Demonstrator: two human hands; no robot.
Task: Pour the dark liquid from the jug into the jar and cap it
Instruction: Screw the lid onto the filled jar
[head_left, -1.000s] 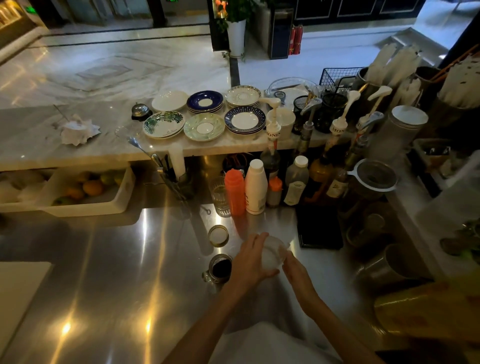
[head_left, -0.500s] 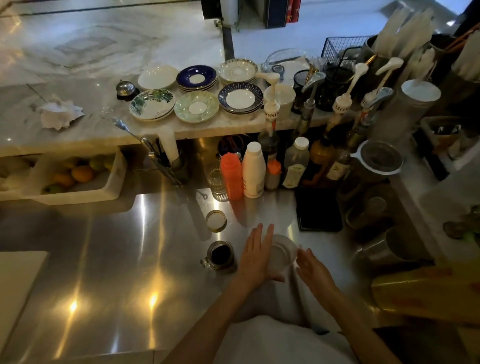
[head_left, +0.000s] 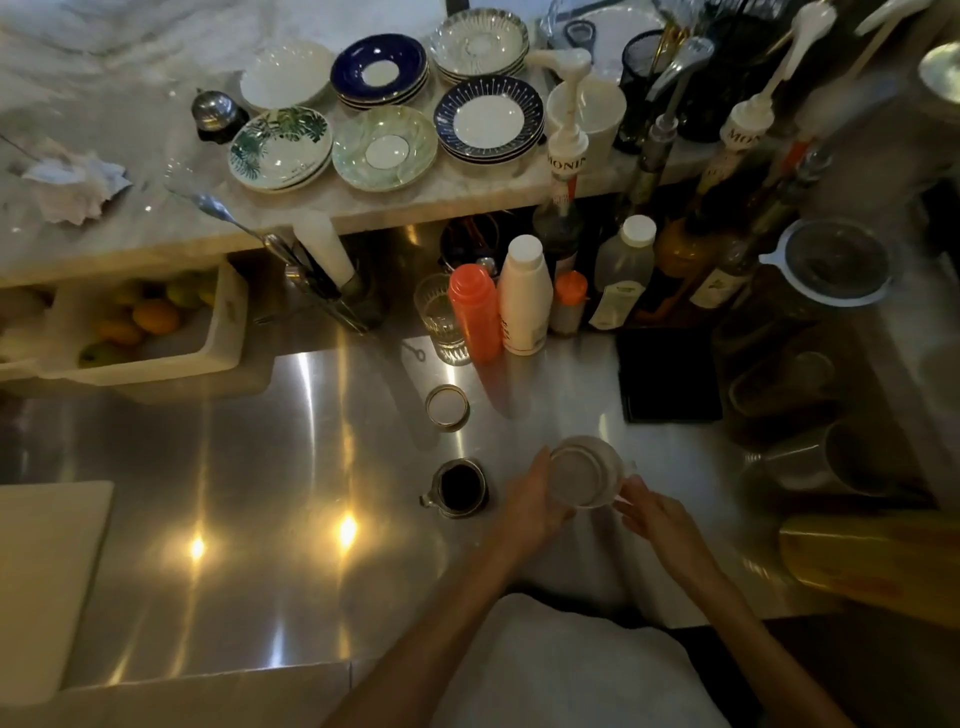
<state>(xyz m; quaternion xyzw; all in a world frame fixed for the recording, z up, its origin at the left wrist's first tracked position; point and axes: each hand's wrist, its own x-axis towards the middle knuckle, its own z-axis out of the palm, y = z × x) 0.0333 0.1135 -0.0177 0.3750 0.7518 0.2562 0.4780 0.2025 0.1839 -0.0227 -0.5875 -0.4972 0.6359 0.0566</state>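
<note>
A small glass jug (head_left: 460, 488) with dark liquid in it stands on the steel counter (head_left: 260, 493), its handle to the left. Just right of it stands an uncapped clear glass jar (head_left: 587, 470), which looks to hold nothing. My left hand (head_left: 535, 501) cups the jar's left side, between jar and jug. My right hand (head_left: 654, 512) has its fingers apart, with the fingertips at the jar's right edge. The round jar lid (head_left: 447, 407) lies flat on the counter behind the jug, apart from both hands.
Behind the lid stand a drinking glass (head_left: 441, 317), an orange bottle (head_left: 475, 312), a white bottle (head_left: 524, 296) and several syrup bottles. A black mat (head_left: 670, 374) lies to the right. Saucers sit on the marble shelf (head_left: 415, 202). A white board (head_left: 47, 582) lies at left.
The view has tilted down toward the counter. My left hand has gone from wrapping the jar to resting along its left side, and my right hand has drawn a little away from it.
</note>
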